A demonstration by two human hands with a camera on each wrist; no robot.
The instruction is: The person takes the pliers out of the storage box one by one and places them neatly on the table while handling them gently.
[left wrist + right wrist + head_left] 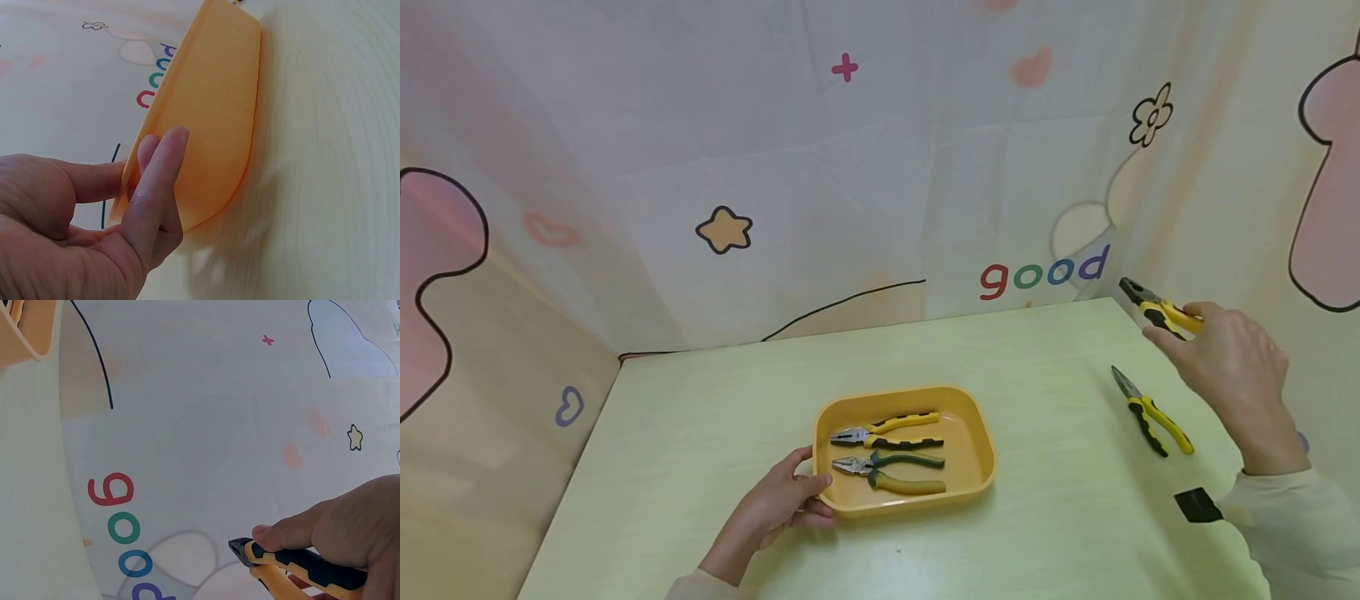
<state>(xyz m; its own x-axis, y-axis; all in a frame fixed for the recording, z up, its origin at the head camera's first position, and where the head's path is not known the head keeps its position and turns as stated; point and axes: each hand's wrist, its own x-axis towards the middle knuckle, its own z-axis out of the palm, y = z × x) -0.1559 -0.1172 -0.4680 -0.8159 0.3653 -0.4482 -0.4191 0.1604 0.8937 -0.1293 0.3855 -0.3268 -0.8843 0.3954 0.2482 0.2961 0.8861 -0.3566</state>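
My left hand (778, 500) grips the left end of a yellow plastic tray (967, 446), thumb over the rim and fingers against the outside wall. Inside the tray lie two pairs of pliers side by side, jaws to the left: a yellow-and-black pair (880, 437) and a green-handled pair (887, 473) nearer me. Raised at the far right, my right hand (1236, 367) holds combination pliers (1157, 310) with yellow-and-black handles. In the right wrist view the thumb presses along the upper handle (319, 565); the handle ends are hidden in the palm.
Long-nose pliers (1146, 410) with spread yellow-and-black handles lie on the pale green table (700, 433), below and left of my right hand. A small black square (1198, 505) shows by the right sleeve. A printed curtain (850, 183) hangs behind the table.
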